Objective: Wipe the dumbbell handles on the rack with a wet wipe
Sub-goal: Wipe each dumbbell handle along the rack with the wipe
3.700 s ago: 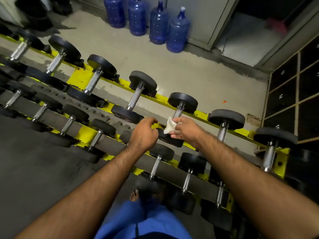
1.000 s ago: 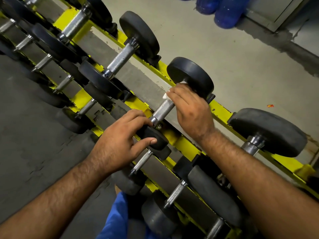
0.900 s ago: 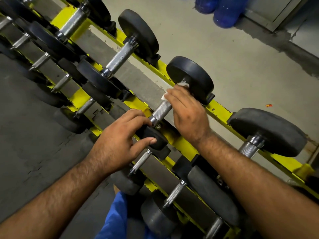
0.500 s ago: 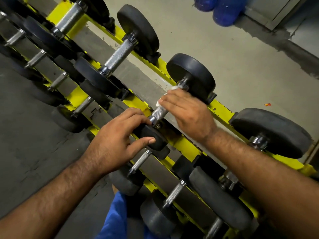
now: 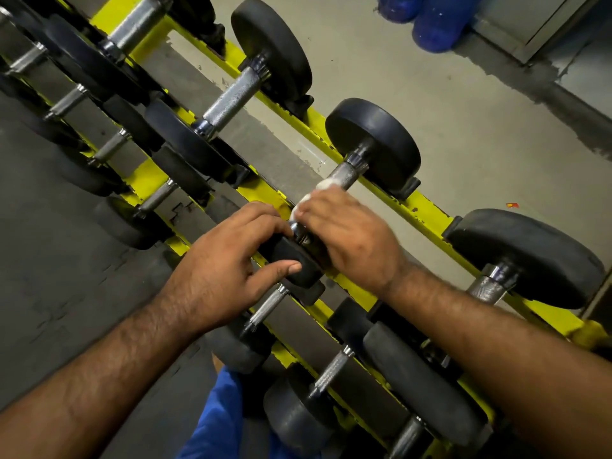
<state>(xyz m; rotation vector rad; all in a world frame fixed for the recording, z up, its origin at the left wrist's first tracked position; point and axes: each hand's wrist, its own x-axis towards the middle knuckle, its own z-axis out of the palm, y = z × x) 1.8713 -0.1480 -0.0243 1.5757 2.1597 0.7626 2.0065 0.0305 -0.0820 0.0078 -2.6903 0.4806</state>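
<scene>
The right hand (image 5: 356, 240) is curled over the knurled steel handle (image 5: 342, 175) of a dumbbell with black round rubber heads, and it presses a white wet wipe (image 5: 318, 190) around the near part of this handle; the wipe shows only as small white folds past the fingertips; this dumbbell lies on the upper shelf of the yellow metal rack (image 5: 427, 207), its far black head (image 5: 374, 144) toward the grey concrete floor (image 5: 463, 111); the left hand (image 5: 228, 263) grips the near black head (image 5: 294, 260) of the same dumbbell, fingers above and thumb below; a neighbour dumbbell (image 5: 231, 97) lies beside it to the left; two blue water bottles (image 5: 430, 18) stand on the floor behind the rack.
</scene>
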